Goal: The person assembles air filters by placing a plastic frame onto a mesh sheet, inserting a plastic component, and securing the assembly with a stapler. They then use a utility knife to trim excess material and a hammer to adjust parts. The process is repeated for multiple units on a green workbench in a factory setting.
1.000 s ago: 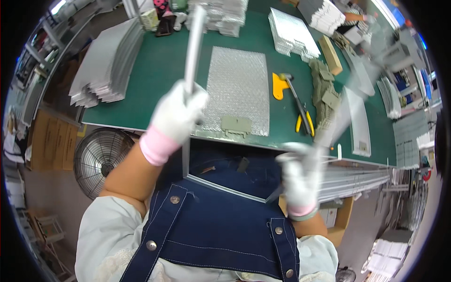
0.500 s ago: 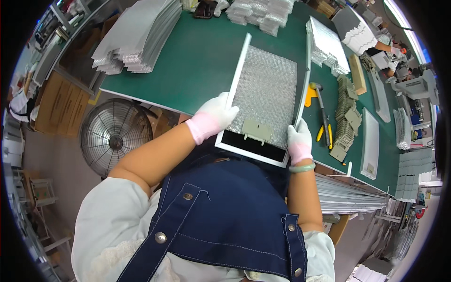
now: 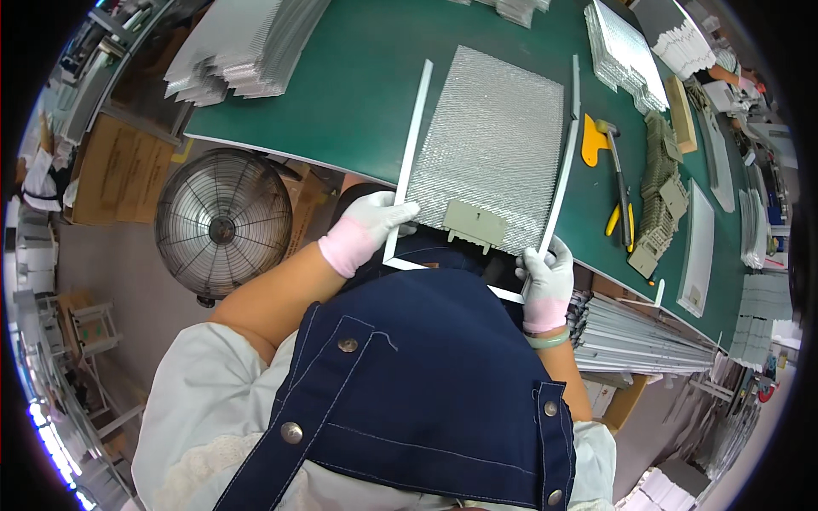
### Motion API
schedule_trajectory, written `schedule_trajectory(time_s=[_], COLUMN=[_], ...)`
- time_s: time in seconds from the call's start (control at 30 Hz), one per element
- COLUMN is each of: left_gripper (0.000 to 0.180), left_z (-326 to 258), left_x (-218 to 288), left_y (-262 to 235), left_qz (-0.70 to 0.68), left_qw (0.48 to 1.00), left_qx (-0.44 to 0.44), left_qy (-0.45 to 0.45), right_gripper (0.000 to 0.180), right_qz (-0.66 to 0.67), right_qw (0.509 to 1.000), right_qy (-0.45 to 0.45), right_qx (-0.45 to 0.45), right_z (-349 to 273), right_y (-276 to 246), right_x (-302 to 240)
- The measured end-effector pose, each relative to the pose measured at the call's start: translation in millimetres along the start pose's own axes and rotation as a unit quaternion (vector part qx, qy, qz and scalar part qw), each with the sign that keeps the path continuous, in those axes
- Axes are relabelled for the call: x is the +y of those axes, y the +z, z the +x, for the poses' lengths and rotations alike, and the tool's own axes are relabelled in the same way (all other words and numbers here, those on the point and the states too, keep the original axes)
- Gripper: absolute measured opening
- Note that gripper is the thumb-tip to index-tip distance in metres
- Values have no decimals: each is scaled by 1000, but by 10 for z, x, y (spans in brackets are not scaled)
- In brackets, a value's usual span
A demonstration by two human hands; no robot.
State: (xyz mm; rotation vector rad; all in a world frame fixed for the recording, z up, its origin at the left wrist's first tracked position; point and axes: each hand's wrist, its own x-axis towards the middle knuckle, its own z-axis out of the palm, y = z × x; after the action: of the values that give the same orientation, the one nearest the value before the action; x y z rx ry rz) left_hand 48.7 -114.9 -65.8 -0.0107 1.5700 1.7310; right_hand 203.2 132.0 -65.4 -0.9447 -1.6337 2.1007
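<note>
A silver mesh filter panel lies on the green table, with a grey plastic latch at its near edge. A white U-shaped metal frame surrounds the panel on the left, near and right sides. My left hand, in a white glove with a pink cuff, grips the frame's near left corner. My right hand, gloved the same, holds the frame's near right corner by the table edge.
Stacks of mesh panels lie at the far left, more stacks at the far right. A yellow scraper, a hammer, grey latches and white strips sit on the right. A floor fan stands below left.
Both hands brought the frame down from the air onto the table around the mesh panel. They now hold its near corners at the table edge.
</note>
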Motion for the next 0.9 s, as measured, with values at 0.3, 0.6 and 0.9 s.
schedule_trajectory(time_s=[0.3, 0.6, 0.9], left_gripper=[30, 37, 34], left_z=[-162, -203, 63], left_x=[31, 27, -108], left_y=[-222, -201, -36], left_qz=[11, -125, -28], left_qw=[996, 986, 999], left_qx=[-38, -73, -18], left_qy=[-78, -84, -33], right_gripper=[26, 23, 16], right_qz=[64, 9, 103], right_qw=[972, 983, 986], right_qy=[217, 182, 130], right_qx=[-66, -17, 14], right_z=[-147, -250, -113], right_y=[-222, -119, 52], right_x=[35, 61, 142])
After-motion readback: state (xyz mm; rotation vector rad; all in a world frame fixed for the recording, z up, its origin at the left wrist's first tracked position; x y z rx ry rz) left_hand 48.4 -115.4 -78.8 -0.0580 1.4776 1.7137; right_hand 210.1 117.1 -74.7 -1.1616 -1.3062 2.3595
